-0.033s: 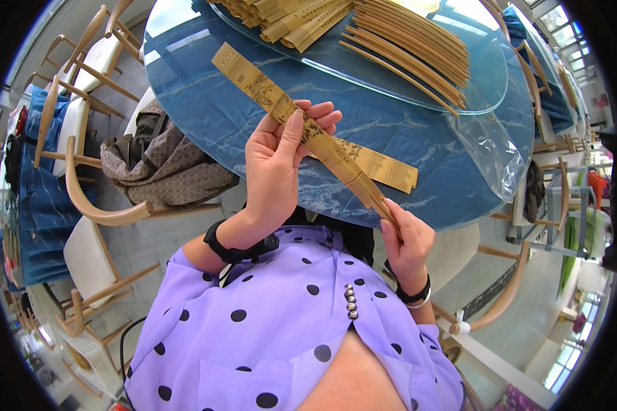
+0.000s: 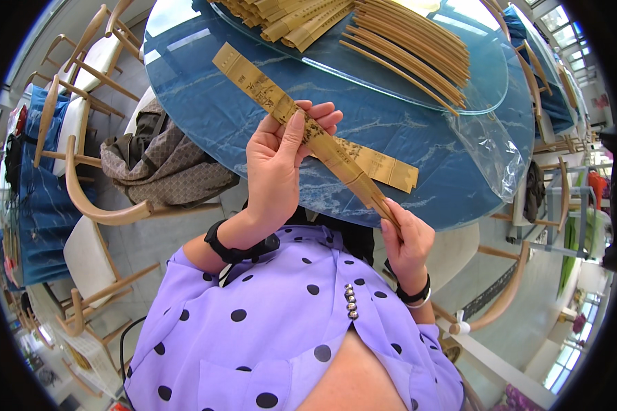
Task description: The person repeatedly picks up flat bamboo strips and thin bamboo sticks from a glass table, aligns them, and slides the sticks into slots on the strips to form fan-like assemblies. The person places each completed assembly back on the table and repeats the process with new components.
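Note:
My left hand [image 2: 275, 154] pinches a long gold paper chopstick sleeve [image 2: 339, 163] between thumb and fingers around its middle. The sleeve slants from upper left to lower right above the table and bears dark printed artwork. At its lower end, my right hand [image 2: 408, 243] is closed on the brown ends of chopsticks [image 2: 385, 211] that show at the sleeve's mouth; the rest of them is hidden inside. Beneath, a second gold sleeve [image 2: 391, 171] lies on the blue table, partly covered by the held one.
A glass turntable [image 2: 315, 65] carries a pile of gold sleeves [image 2: 291, 24] and a row of loose brown chopsticks [image 2: 411, 48]. Clear plastic wrap [image 2: 490, 154] hangs at the right of the blue-covered round table [image 2: 219, 123]. A patterned bag [image 2: 164, 164] rests on a wooden chair at left.

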`<action>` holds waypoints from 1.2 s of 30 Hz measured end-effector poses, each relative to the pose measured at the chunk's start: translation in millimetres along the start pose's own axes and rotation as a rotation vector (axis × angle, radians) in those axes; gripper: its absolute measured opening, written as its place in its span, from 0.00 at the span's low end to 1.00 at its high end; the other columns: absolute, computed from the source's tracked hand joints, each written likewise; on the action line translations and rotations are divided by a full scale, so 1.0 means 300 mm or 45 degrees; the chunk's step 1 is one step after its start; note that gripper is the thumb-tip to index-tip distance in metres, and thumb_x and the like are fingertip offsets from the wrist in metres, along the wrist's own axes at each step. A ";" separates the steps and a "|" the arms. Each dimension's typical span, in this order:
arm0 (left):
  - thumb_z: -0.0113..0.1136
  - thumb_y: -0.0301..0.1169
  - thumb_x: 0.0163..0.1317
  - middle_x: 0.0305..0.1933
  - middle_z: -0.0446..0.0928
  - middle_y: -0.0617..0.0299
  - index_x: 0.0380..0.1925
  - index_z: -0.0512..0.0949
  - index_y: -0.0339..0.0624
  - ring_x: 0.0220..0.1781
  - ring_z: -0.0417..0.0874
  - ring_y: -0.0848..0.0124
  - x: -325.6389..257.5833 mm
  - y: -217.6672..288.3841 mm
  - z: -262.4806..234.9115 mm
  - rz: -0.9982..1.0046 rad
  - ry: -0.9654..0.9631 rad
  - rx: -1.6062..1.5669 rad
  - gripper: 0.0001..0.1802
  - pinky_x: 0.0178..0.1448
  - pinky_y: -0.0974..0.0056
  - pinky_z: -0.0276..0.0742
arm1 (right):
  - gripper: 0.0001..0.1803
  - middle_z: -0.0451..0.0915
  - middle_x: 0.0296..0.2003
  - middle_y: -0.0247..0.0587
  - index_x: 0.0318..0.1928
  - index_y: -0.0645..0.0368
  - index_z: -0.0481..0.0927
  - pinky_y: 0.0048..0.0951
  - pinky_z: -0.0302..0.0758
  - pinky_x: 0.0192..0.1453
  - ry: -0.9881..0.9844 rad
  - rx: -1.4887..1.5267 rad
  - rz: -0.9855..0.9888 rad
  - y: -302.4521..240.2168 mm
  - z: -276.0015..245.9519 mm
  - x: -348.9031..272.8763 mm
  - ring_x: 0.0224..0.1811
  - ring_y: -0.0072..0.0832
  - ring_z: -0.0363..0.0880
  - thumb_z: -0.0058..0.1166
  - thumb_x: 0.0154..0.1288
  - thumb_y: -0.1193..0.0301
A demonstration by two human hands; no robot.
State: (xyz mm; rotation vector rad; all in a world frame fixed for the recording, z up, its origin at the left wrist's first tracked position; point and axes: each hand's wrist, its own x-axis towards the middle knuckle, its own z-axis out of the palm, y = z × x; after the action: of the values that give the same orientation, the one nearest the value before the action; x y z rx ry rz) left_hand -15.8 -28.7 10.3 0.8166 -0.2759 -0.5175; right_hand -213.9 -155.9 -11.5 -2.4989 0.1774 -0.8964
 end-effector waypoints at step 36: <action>0.50 0.31 0.79 0.56 0.82 0.45 0.57 0.74 0.32 0.59 0.85 0.57 -0.002 0.013 0.004 0.041 -0.047 0.015 0.15 0.65 0.58 0.83 | 0.09 0.80 0.30 0.44 0.46 0.64 0.78 0.34 0.74 0.29 -0.021 -0.132 0.085 -0.003 -0.019 -0.005 0.26 0.39 0.79 0.59 0.73 0.70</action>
State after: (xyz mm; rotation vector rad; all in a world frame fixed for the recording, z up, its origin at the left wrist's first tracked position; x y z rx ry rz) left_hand -15.5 -26.9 13.9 0.8134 -0.3260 -0.5016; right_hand -218.6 -157.0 -8.2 -2.5780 0.3069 -0.8595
